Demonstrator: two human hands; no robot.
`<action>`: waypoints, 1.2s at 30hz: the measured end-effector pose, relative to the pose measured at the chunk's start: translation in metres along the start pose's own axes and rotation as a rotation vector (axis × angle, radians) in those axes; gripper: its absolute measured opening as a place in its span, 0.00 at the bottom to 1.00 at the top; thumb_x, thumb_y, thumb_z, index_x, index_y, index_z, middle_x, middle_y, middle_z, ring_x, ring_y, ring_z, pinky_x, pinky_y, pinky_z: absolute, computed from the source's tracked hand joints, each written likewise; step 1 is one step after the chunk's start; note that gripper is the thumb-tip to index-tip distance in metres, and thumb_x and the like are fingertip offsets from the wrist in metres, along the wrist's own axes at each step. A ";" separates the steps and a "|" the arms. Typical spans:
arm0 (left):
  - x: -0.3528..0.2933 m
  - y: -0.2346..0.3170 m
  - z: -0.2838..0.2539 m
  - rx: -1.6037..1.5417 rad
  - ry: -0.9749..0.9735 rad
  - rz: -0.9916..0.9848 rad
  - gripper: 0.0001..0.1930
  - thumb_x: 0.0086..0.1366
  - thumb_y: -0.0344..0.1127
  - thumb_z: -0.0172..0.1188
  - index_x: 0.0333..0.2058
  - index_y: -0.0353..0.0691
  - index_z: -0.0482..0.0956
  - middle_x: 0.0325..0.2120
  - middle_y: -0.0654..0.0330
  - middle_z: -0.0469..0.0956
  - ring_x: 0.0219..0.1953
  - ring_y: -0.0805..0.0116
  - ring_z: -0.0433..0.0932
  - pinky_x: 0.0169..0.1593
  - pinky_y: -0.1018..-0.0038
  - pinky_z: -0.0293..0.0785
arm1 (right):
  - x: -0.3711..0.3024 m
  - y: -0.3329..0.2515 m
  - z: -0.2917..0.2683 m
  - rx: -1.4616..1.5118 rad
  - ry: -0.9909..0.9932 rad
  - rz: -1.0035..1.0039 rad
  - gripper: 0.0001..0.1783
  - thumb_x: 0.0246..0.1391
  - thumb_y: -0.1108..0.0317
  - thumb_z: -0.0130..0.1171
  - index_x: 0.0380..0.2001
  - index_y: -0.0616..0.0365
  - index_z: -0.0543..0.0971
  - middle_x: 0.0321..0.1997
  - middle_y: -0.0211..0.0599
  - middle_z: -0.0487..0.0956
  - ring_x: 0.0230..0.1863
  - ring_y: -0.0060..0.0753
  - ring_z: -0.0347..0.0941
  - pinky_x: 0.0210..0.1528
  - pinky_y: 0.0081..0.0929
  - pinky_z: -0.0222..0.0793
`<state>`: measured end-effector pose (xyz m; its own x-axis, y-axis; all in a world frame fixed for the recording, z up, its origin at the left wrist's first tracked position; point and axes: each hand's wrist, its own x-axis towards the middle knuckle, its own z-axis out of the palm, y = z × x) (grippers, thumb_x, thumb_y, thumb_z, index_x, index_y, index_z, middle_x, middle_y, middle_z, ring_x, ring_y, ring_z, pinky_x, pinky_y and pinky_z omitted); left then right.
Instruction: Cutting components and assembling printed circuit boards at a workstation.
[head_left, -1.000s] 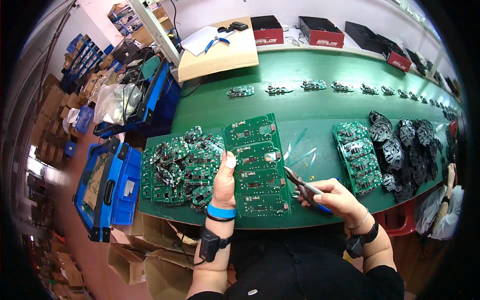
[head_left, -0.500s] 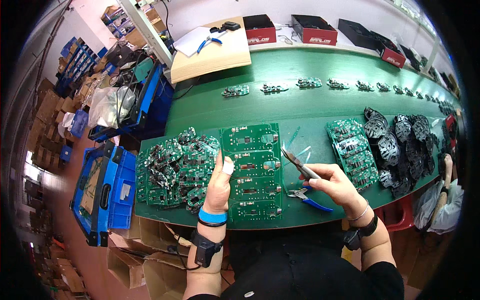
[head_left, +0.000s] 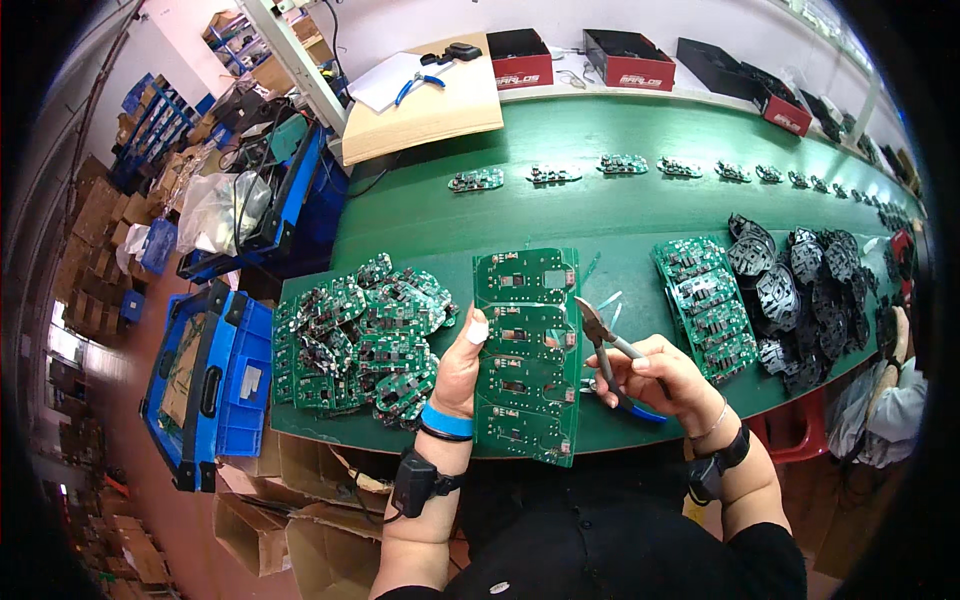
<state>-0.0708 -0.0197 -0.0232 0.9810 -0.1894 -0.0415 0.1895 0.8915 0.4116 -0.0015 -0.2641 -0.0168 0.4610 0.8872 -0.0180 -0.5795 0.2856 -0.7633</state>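
The long green circuit board panel [head_left: 527,355] runs lengthwise away from the person, its near end hanging over the front edge of the green desk [head_left: 560,215] and its far end pointing toward the row of small boards across the desk. It is a strip of matching board sections stacked end to end, each with pale pads and small dark parts, lying nearly flat with its face up.

The left hand [head_left: 458,365] comes up from the lower edge and grips the panel's left side, thumb pressed on top with a white wrap on its tip, the other fingers hidden underneath. A blue band sits on that wrist, with a dark strap lower down.

The right hand [head_left: 668,378] is curled closed around the blue handles of a pair of cutting pliers [head_left: 603,345], wrist bent inward. The pliers' metal tip points up and left, just beside the panel's right edge.

A heap of loose green boards [head_left: 365,335] lies just left of the panel; another stack of boards [head_left: 705,300] and a pile of black parts [head_left: 800,290] lie to the right.
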 end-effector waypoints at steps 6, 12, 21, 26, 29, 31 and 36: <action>-0.002 0.008 0.001 0.250 0.100 0.128 0.20 0.69 0.42 0.38 0.57 0.44 0.56 0.49 0.53 0.68 0.46 0.60 0.74 0.46 0.63 0.75 | -0.006 -0.008 0.001 -0.362 0.210 0.007 0.24 0.52 0.61 0.55 0.48 0.68 0.71 0.39 0.34 0.76 0.39 0.21 0.70 0.44 0.21 0.65; -0.002 0.032 -0.007 0.372 0.230 0.308 0.21 0.70 0.40 0.38 0.59 0.44 0.55 0.50 0.60 0.68 0.46 0.70 0.71 0.48 0.73 0.71 | -0.025 -0.002 0.023 -0.549 0.242 0.068 0.22 0.52 0.70 0.56 0.51 0.65 0.69 0.39 0.28 0.72 0.40 0.16 0.65 0.44 0.17 0.62; 0.002 0.037 -0.015 0.355 0.270 0.351 0.20 0.69 0.40 0.40 0.58 0.42 0.57 0.50 0.61 0.67 0.48 0.70 0.70 0.49 0.71 0.71 | -0.025 0.001 0.026 -0.579 0.219 0.119 0.22 0.51 0.72 0.55 0.50 0.65 0.70 0.43 0.32 0.73 0.42 0.20 0.68 0.46 0.19 0.63; 0.003 0.032 0.003 0.347 0.216 0.341 0.22 0.69 0.44 0.39 0.57 0.40 0.58 0.50 0.57 0.68 0.47 0.64 0.72 0.48 0.64 0.73 | -0.025 0.003 0.023 -0.649 0.193 0.049 0.20 0.52 0.65 0.57 0.47 0.65 0.73 0.35 0.30 0.75 0.36 0.16 0.67 0.39 0.16 0.63; 0.009 0.025 0.012 0.226 0.020 0.148 0.25 0.68 0.50 0.36 0.56 0.39 0.59 0.49 0.51 0.69 0.45 0.59 0.74 0.46 0.59 0.75 | -0.027 0.009 0.012 -0.323 0.051 0.176 0.22 0.53 0.61 0.55 0.46 0.66 0.74 0.35 0.35 0.76 0.36 0.21 0.70 0.39 0.19 0.65; 0.015 0.021 0.001 -0.040 -0.119 0.068 0.28 0.68 0.53 0.35 0.55 0.37 0.61 0.49 0.49 0.70 0.41 0.56 0.76 0.41 0.58 0.77 | -0.026 0.016 0.016 -0.116 -0.034 0.158 0.25 0.53 0.58 0.53 0.47 0.68 0.72 0.37 0.40 0.76 0.37 0.27 0.72 0.42 0.24 0.68; 0.013 0.028 0.014 0.142 0.079 0.159 0.31 0.66 0.56 0.34 0.58 0.39 0.58 0.52 0.51 0.67 0.38 0.54 0.77 0.41 0.54 0.76 | -0.030 0.013 0.015 0.142 0.144 0.298 0.31 0.54 0.55 0.52 0.54 0.68 0.63 0.45 0.44 0.72 0.45 0.36 0.71 0.49 0.32 0.67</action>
<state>-0.0534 -0.0025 0.0005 0.9993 -0.0133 -0.0345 0.0300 0.8396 0.5423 -0.0327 -0.2817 -0.0167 0.3416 0.8821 -0.3245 -0.7857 0.0786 -0.6135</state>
